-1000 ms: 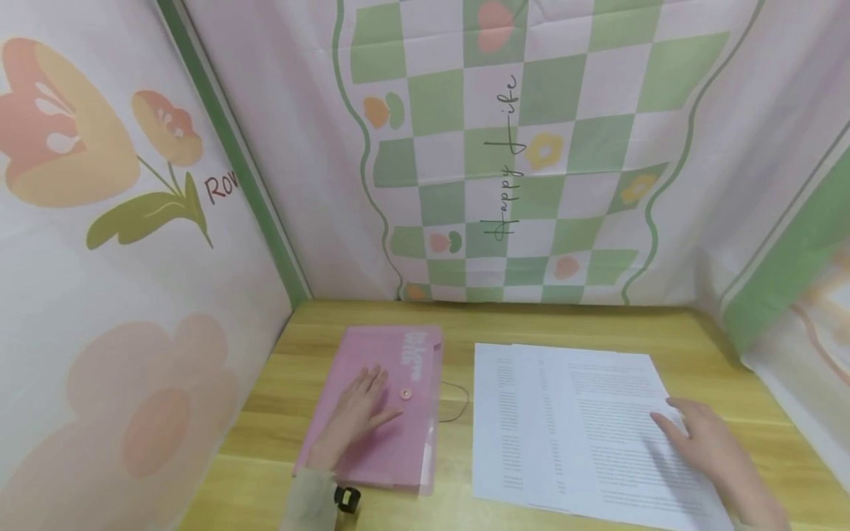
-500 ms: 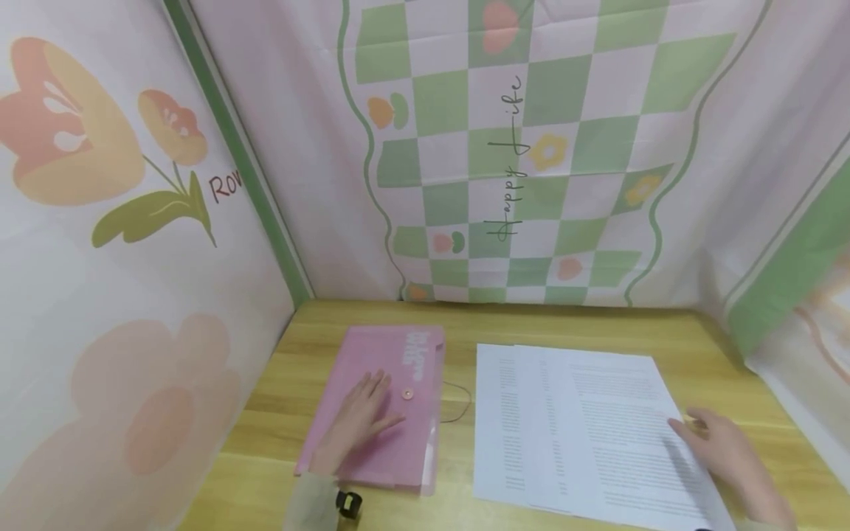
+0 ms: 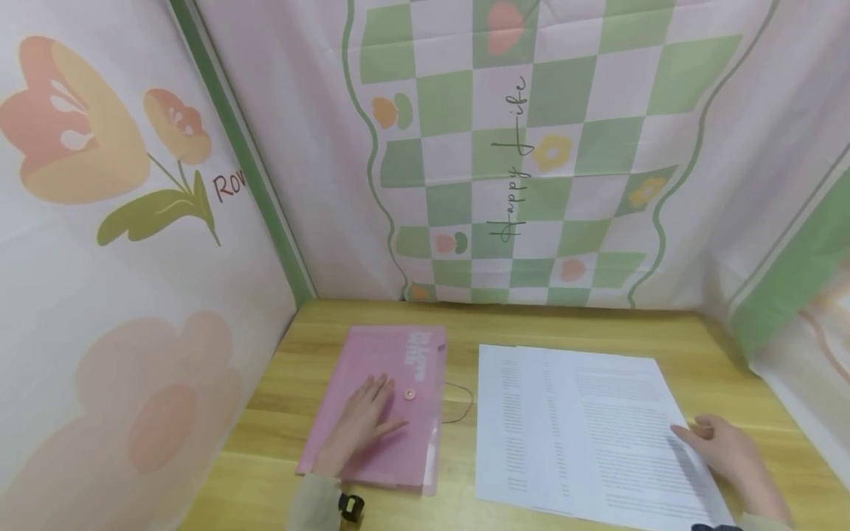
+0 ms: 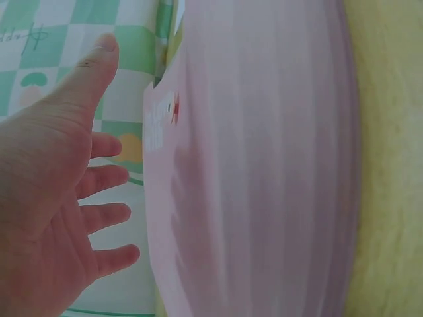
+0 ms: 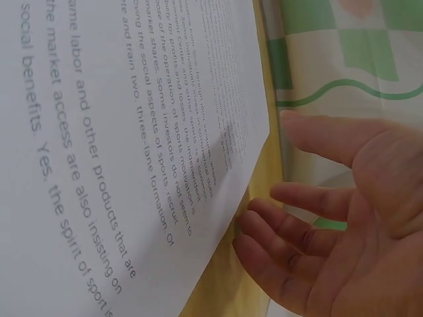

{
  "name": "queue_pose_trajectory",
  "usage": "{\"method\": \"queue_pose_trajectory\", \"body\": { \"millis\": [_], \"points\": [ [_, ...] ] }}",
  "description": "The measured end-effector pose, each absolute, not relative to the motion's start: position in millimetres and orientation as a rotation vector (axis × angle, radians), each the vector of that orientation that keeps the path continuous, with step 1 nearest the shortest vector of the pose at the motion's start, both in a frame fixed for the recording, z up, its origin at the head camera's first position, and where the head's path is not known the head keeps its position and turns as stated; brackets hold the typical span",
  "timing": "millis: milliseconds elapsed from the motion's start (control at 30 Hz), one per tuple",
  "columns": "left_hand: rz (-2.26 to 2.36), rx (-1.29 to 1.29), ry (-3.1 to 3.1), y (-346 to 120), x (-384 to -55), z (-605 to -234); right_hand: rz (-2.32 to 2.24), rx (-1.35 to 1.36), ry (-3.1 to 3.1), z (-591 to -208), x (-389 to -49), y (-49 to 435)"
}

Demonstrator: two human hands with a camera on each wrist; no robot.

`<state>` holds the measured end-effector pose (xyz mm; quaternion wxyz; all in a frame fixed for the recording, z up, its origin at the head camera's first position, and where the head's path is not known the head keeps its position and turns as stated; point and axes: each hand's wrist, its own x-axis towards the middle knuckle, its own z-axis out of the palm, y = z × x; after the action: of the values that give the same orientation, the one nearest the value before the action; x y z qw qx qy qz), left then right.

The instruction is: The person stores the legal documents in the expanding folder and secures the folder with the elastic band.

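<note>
A pink expanding file folder lies on the wooden table at left, with white lettering, a round button and a thin cord loop at its right side. My left hand is over its cover, fingers straight and thumb spread. In the left wrist view the folder's pleated side faces the camera, and a gap shows between fingers and cover. Several printed sheets lie overlapping at right. By their right edge is my right hand, fingers loosely bent, thumb apart from them, holding nothing.
The wooden table runs back to a hanging cloth with green checks. A flower-printed cloth closes off the left side, another hangs at right. A strip of table lies between folder and sheets. Dark bands sit at both wrists.
My right hand has shifted slightly right and down along the sheets' edge, its fingers bending more. The left hand stays over the folder. The whole view has drifted a little.
</note>
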<state>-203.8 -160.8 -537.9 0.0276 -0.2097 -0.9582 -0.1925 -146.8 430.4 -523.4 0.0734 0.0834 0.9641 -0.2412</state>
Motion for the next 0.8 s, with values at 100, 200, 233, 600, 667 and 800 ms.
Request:
{"method": "queue_pose_trajectory", "body": {
  "millis": [100,200,233,600,667,800],
  "points": [
    [-0.608,-0.635,-2.967,-159.5,-203.6,-537.9,-0.721,0.263,2.894,-523.2,-146.7,430.4],
    [-0.596,-0.631,-2.973,-159.0,-204.0,-538.5,-0.711,0.282,2.892,-523.3,-147.2,430.5],
    [-0.593,-0.63,-2.976,-159.0,-204.0,-538.8,-0.706,0.29,2.884,-523.4,-147.6,430.8],
    [-0.574,-0.644,-3.016,-155.4,-200.1,-540.4,-0.743,0.44,2.753,-526.6,-152.4,430.9],
    [-0.581,-0.648,-3.028,-154.3,-199.1,-540.3,-0.744,0.452,2.755,-528.2,-152.7,430.7],
    [-0.568,-0.661,-3.039,-152.2,-198.2,-540.4,-0.754,0.476,2.754,-529.5,-152.3,429.3]
  ]
}}
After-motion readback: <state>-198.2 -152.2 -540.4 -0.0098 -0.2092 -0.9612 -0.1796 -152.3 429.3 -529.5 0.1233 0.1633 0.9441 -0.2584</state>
